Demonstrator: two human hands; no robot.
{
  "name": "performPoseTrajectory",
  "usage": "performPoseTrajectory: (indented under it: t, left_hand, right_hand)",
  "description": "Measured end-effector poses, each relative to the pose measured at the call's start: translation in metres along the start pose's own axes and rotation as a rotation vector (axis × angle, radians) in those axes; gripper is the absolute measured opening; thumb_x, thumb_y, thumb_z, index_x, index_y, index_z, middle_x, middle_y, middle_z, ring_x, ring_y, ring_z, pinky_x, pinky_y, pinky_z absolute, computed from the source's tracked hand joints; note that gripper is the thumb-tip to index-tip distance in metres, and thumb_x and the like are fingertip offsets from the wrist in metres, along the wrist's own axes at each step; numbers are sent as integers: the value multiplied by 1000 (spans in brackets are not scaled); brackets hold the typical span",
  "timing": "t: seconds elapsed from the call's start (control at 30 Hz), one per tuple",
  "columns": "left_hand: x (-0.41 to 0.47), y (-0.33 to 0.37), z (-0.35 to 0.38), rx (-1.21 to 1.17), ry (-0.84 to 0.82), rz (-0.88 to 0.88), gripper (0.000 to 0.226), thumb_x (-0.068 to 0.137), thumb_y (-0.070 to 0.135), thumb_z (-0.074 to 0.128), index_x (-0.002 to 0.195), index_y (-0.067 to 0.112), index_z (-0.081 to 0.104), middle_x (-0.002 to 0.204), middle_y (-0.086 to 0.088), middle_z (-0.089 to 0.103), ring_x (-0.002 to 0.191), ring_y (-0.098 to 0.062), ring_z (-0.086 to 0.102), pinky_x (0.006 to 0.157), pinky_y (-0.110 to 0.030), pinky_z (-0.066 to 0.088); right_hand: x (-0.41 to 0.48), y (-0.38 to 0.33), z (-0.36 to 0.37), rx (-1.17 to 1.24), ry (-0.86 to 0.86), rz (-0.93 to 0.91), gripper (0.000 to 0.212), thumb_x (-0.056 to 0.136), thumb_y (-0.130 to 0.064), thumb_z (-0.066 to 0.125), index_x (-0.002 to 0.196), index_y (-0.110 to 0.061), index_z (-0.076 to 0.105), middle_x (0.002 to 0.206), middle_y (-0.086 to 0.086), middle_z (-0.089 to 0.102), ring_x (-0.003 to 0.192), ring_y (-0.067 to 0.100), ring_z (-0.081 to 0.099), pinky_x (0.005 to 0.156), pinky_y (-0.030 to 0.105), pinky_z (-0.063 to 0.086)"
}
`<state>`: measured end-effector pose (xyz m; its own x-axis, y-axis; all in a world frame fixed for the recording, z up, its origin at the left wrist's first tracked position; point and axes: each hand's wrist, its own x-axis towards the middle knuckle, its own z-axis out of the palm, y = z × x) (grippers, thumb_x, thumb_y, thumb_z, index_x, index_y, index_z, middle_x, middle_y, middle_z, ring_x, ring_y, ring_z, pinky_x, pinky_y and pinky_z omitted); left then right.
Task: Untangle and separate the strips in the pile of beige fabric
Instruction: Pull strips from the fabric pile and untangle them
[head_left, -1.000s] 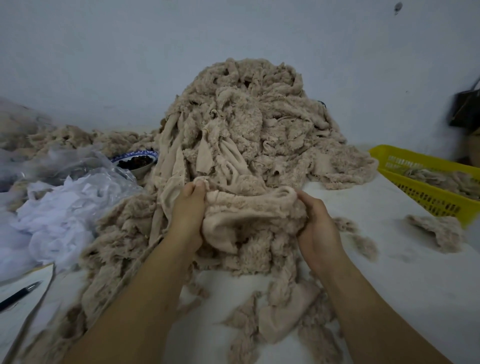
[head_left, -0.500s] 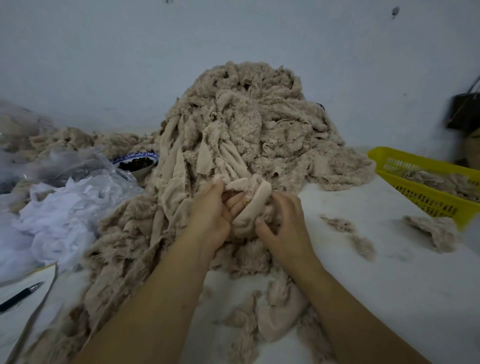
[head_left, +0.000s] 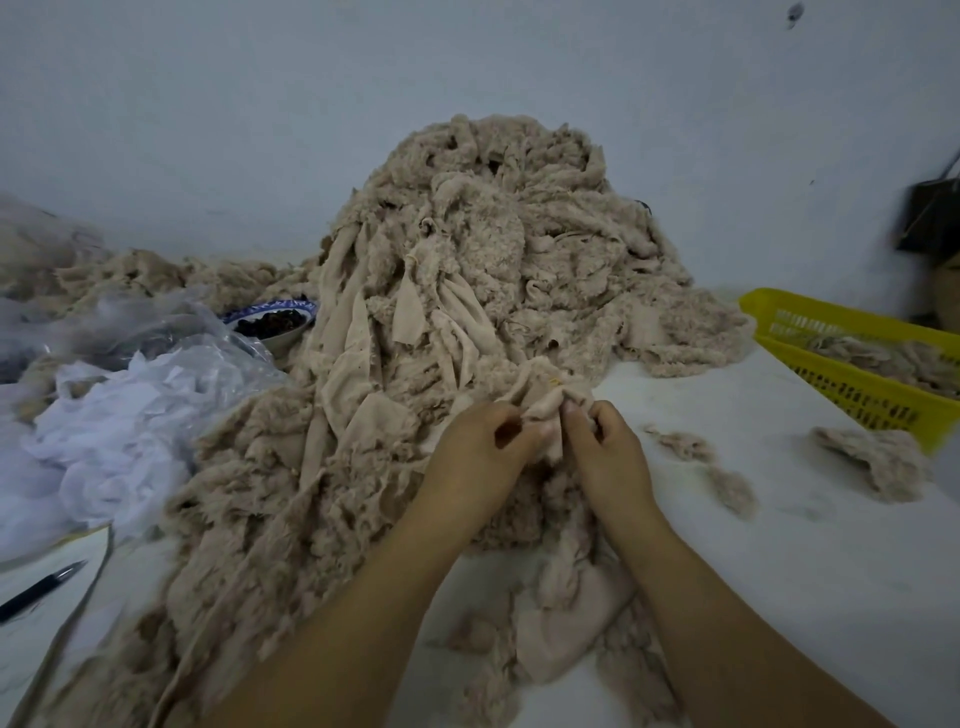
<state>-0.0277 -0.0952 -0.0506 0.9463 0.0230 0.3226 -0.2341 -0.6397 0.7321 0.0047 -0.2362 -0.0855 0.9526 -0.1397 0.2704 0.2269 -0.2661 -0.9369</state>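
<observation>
A tall heap of tangled beige fabric (head_left: 493, 249) rises against the wall in the middle of the white table (head_left: 779, 545). At its front foot, my left hand (head_left: 483, 452) and my right hand (head_left: 605, 452) sit close together, each pinching the same bunched beige strip (head_left: 545, 405) between thumb and fingers. The strip's lower part hangs down between my wrists and ends in a smooth flap (head_left: 566, 623) on the table. More beige strips spill down the left side of the heap toward the front edge.
A yellow plastic basket (head_left: 857, 384) with beige scraps stands at the right. Loose beige tufts (head_left: 872, 462) lie near it. White cloth in clear plastic (head_left: 104, 431) fills the left, a blue-rimmed bowl (head_left: 272, 322) sits behind it, and a pen on paper (head_left: 36, 592) lies at the lower left.
My hands have come together from a wide two-handed hold to a tight pinch on one bunched strip, and they now sit slightly lower and to the right.
</observation>
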Motion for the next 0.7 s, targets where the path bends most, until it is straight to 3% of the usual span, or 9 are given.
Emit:
performPoseTrajectory:
  t: [0.07, 0.13, 0.17, 0.23, 0.37, 0.43, 0.53, 0.57, 0.7]
  left_hand:
    - [4, 1, -2, -134, 25, -27, 27, 95, 36, 58, 70, 27, 57, 71, 12, 57, 61, 4, 49, 54, -12, 36]
    - [10, 4, -10, -461, 114, -166, 24, 100, 31, 52, 79, 31, 64, 75, 20, 66, 67, 8, 57, 60, -9, 43]
    - [16, 7, -16, -682, 137, -254, 22, 101, 27, 50, 89, 30, 67, 84, 15, 71, 76, 1, 65, 66, -16, 50]
    - [29, 8, -33, -1062, 211, -379, 20, 101, 13, 46, 98, 12, 65, 82, -2, 72, 68, -12, 69, 59, -22, 54]
    - [39, 4, -62, -1356, 313, -459, 36, 99, 7, 39, 67, 13, 54, 60, -1, 56, 47, -12, 51, 52, -23, 47]
    - [38, -1, -67, -1393, 330, -439, 37, 100, 9, 39, 67, 15, 56, 63, 1, 58, 60, -14, 53, 62, -22, 49]
    - [35, -4, -70, -1420, 328, -456, 29, 104, 21, 41, 110, 12, 68, 104, -5, 70, 99, -23, 62, 97, -32, 50]
    - [34, -6, -70, -1433, 329, -466, 30, 105, 22, 40, 114, 12, 67, 103, -5, 72, 99, -22, 64, 95, -32, 51]
    - [31, -10, -69, -1495, 304, -454, 30, 104, 13, 38, 85, 13, 60, 72, -2, 63, 59, -11, 61, 54, -20, 50]
  right_hand:
    - [-1, 1, 0, -1, -35, -27, 39, 101, -36, 53, 69, -20, 38, 56, -8, 37, 45, 2, 35, 44, 16, 31]
    - [-3, 2, 0, -58, -109, -38, 35, 100, -37, 53, 71, -21, 42, 53, -10, 45, 46, 1, 40, 45, 15, 33]
    - [-3, 3, 0, -106, -146, -30, 34, 100, -37, 53, 72, -22, 43, 54, -13, 48, 48, 0, 43, 46, 14, 33]
    - [0, 5, -1, -175, -176, -5, 32, 101, -37, 51, 74, -22, 44, 60, -11, 49, 54, 1, 45, 49, 15, 33]
    - [8, 8, -8, -70, -59, 133, 30, 103, -37, 47, 79, -20, 48, 68, -2, 44, 59, 13, 40, 54, 29, 29]
    - [10, 8, -10, 23, 25, 157, 33, 102, -42, 47, 80, -18, 49, 64, -3, 41, 50, 6, 36, 48, 23, 30]
    - [9, 5, -12, 72, 98, 114, 35, 102, -43, 47, 80, -17, 47, 64, -2, 38, 43, 3, 33, 40, 14, 28]
    - [9, 5, -13, 71, 103, 106, 35, 102, -44, 46, 81, -16, 48, 65, -2, 39, 45, 4, 33, 43, 15, 28]
    - [7, 1, -14, 159, 118, 133, 33, 102, -44, 46, 86, -17, 53, 73, -2, 50, 56, 6, 41, 57, 30, 37]
